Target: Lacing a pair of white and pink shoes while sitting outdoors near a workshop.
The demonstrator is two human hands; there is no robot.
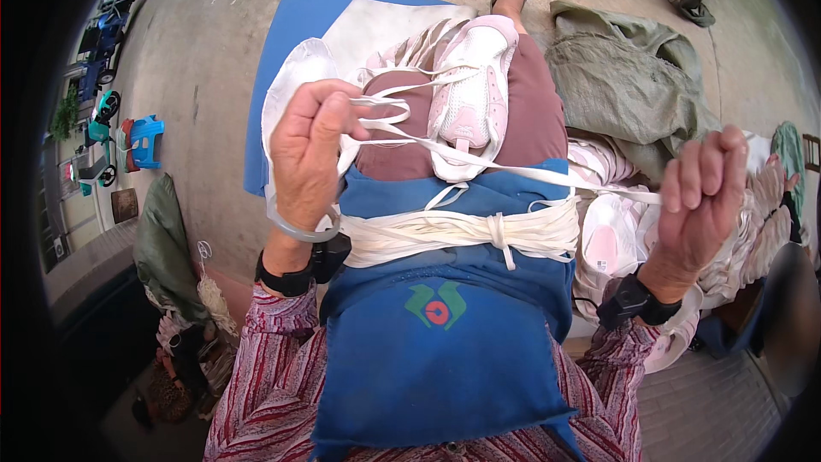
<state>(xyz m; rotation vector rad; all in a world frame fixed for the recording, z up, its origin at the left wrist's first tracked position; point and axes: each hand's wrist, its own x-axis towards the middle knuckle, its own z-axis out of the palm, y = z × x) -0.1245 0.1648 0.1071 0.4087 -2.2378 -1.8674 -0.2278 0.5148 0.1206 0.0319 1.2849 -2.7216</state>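
Blue apron [436, 368] is hanging below the left hand [310, 141] and right hand [705, 184], which are pinching white shoelace [547, 177]; between them, a pink-and-white sneaker [472, 77] is pointing its toe and long axis forward.

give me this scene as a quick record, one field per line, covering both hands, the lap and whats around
left hand: left hand pinches loops of white lace
right hand: right hand, fingers curled, holds the lace out to the side
lap: pink-and-white shoe, the lace crossing its near end
waist: tied bundle of cream laces across a blue apron
right side: more pink-and-white shoes, olive sack beyond
far left: small blue plastic piece of furniture, exact kind unclear
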